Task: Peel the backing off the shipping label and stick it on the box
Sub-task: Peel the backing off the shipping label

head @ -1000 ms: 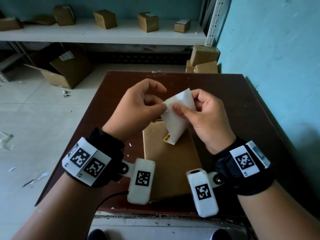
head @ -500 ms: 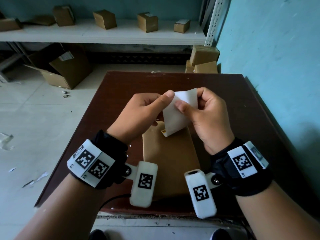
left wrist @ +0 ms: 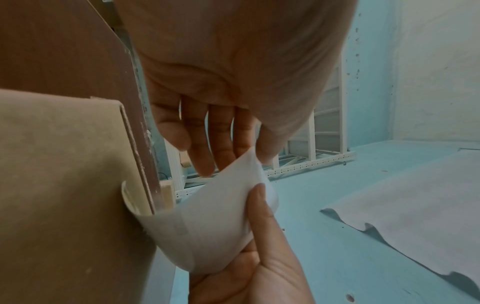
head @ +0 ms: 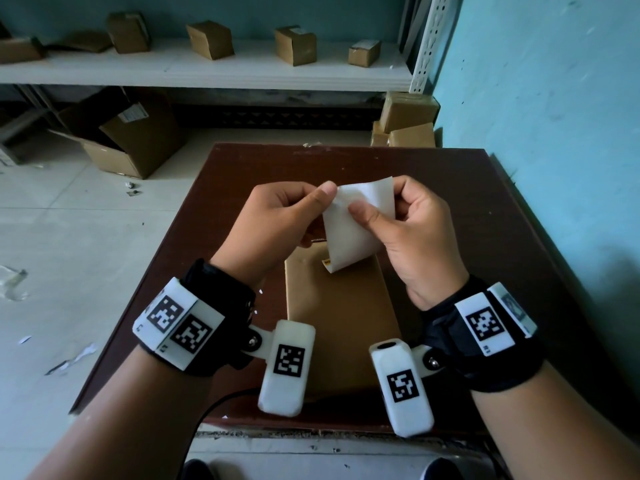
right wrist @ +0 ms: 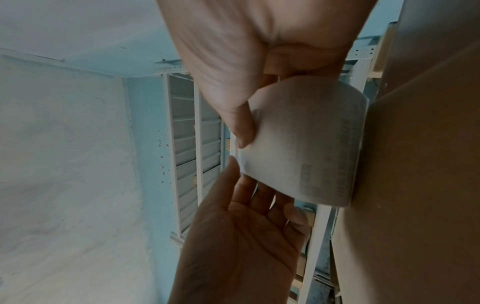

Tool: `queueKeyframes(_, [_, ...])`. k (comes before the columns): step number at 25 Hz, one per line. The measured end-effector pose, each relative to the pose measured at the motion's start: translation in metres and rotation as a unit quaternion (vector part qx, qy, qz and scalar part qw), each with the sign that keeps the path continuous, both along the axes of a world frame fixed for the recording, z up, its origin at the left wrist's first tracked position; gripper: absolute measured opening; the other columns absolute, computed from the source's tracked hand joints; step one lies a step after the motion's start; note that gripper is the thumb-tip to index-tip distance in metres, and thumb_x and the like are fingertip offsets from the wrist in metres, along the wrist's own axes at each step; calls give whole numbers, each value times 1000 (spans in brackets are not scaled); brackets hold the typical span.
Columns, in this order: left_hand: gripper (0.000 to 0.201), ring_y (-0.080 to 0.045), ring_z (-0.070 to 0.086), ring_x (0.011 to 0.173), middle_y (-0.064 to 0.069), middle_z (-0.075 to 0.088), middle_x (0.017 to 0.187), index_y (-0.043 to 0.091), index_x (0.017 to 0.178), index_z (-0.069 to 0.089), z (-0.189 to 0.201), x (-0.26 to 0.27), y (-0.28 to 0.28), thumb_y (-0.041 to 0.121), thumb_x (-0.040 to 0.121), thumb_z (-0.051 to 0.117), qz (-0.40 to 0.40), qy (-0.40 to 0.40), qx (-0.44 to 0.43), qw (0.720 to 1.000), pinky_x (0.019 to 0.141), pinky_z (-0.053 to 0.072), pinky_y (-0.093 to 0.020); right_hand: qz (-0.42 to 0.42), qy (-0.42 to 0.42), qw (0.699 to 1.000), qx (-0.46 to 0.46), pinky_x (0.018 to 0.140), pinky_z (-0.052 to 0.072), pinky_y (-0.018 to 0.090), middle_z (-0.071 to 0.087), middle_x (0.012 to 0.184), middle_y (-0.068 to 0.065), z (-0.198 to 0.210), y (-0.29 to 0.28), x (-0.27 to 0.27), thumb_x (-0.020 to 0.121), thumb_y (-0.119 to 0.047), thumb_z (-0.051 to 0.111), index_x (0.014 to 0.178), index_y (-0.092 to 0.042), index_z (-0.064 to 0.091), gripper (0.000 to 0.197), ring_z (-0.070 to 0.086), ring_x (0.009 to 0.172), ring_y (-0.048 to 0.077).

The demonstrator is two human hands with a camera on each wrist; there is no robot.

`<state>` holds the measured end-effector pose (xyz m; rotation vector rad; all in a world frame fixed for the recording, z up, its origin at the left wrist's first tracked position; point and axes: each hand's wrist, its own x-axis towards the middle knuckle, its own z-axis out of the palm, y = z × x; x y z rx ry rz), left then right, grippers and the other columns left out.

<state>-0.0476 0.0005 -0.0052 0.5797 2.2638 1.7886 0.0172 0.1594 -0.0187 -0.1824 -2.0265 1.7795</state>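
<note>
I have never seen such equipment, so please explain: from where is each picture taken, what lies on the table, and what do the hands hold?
No machine here: a person works with two bare hands. One picture comes from a camera on the head, looking down. The other two come from a white camera strapped at each wrist, looking along the fingers. On the brown table lies a flat cardboard box. Above it, the left hand and the right hand both pinch a white shipping label near its upper edge.

Teal wall (head: 554, 98), pale floor (head: 86, 254), white shelf (head: 207, 69), brown table (head: 433, 174)
</note>
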Motion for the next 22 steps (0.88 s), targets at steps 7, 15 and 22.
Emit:
queueKeyframes(7, [20, -13, 61, 62, -6, 68, 73, 8, 83, 71, -1, -1, 2, 25, 93, 65, 4, -54, 31, 998, 58, 45, -28, 3, -8, 1000, -11, 72, 61, 29, 72, 92, -5, 1, -1, 1, 82, -23, 78, 93, -24, 65, 17, 71, 87, 12])
queueKeyframes(15, [14, 2, 57, 52, 9, 66, 57, 4, 78, 72, 3, 1, -2, 15, 86, 73, -22, 20, 6, 1000, 51, 43, -12, 58, -56, 995, -62, 63, 52, 34, 75, 82, 9, 8, -5, 4, 74, -40, 75, 88, -14, 77, 29, 67, 72, 17])
queueKeyframes(22, [15, 6, 52, 47, 15, 63, 55, 6, 80, 73, 3, 5, 2, 19, 86, 73, -39, 77, -41, 995, 48, 37, -6, 41, -63, 995, -58, 62, 55, 27, 77, 78, 2, 4, -3, 2, 83, -19, 76, 82, -15, 76, 4, 70, 69, 11])
